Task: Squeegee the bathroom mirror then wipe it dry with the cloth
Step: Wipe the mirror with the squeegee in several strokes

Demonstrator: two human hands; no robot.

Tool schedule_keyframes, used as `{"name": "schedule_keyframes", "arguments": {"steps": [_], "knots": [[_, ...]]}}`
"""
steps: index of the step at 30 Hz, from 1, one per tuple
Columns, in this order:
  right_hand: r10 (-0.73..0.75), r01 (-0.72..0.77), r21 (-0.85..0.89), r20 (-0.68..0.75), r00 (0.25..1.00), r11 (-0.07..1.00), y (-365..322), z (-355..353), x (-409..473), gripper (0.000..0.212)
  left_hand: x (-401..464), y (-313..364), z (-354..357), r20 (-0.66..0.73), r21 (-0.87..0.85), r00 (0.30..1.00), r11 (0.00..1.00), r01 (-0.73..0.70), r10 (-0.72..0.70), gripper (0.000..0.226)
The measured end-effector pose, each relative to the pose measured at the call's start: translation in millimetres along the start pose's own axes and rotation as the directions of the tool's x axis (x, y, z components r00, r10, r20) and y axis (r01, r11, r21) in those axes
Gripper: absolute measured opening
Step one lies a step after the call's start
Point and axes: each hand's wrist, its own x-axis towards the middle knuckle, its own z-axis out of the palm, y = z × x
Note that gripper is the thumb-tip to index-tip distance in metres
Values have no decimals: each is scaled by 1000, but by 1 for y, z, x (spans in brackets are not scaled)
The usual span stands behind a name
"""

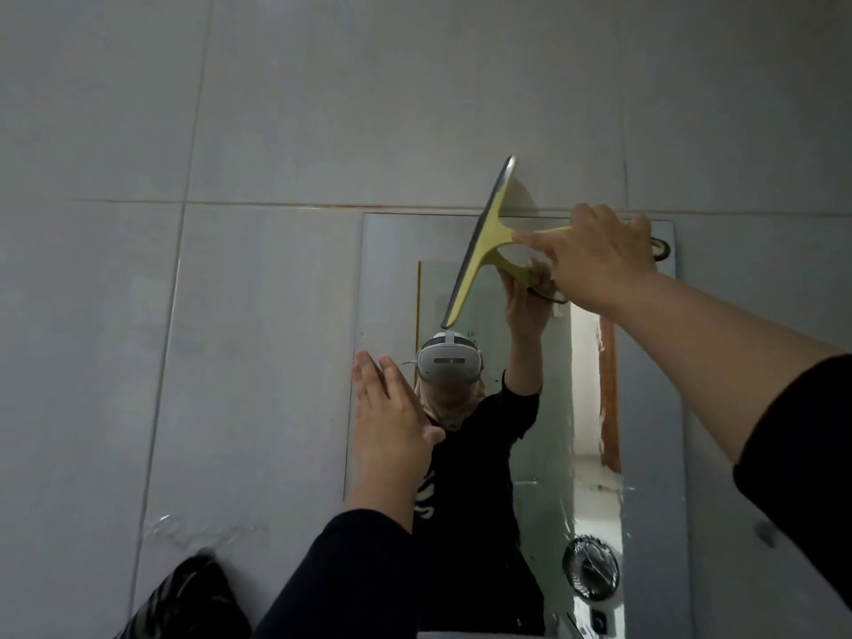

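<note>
Right hand (599, 255) grips the yellow squeegee (482, 244) by its handle, blade tilted across the mirror's (645, 408) top edge; left hand (389, 417) rests flat, fingers open, at the mirror's left edge.

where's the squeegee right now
In the head view, the yellow squeegee is up at the mirror's top edge, its handle held in the right hand, its blade tilted across that edge.

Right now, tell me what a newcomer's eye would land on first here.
The yellow squeegee stands out, its blade tilted across the top edge of the mirror, held by its handle in the right hand. Next comes the left hand, open and flat at the mirror's left edge. A dark striped cloth sits at the lower left.
</note>
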Motion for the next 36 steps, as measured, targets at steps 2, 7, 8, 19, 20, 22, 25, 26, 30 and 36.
{"name": "schedule_keyframes", "arguments": {"steps": [2,7,8,19,20,22,25,26,30,36], "knots": [[53,-54,9,47,997,999,15,1,-8,62,0,-2,1,-5,-15,1000,1000,-7,7,112],[160,-166,47,112,981,985,43,7,-27,62,0,-5,5,-33,-28,999,999,-21,20,112],[179,-187,63,119,977,980,49,8,-29,59,1,-6,6,-39,-37,999,999,-24,22,112],[392,-436,363,192,900,823,61,33,-57,50,1,-8,10,-70,-48,997,998,-35,31,113],[407,-456,414,206,890,787,56,35,-60,51,2,-8,10,-72,-49,997,998,-33,30,113],[432,-486,510,231,872,709,46,40,-66,54,2,-10,12,-76,-47,997,998,-31,27,113],[466,-508,623,249,849,594,28,44,-73,56,3,-12,13,-81,-49,996,998,-32,28,114],[482,-519,649,257,838,556,23,45,-75,56,2,-12,14,-85,-50,996,998,-33,29,115],[527,-529,711,258,809,463,-5,48,-86,54,1,-14,13,-105,-36,994,999,-33,29,115],[562,-515,787,270,782,339,-61,64,-92,52,0,-18,7,-93,-43,995,998,-35,31,108]]}}
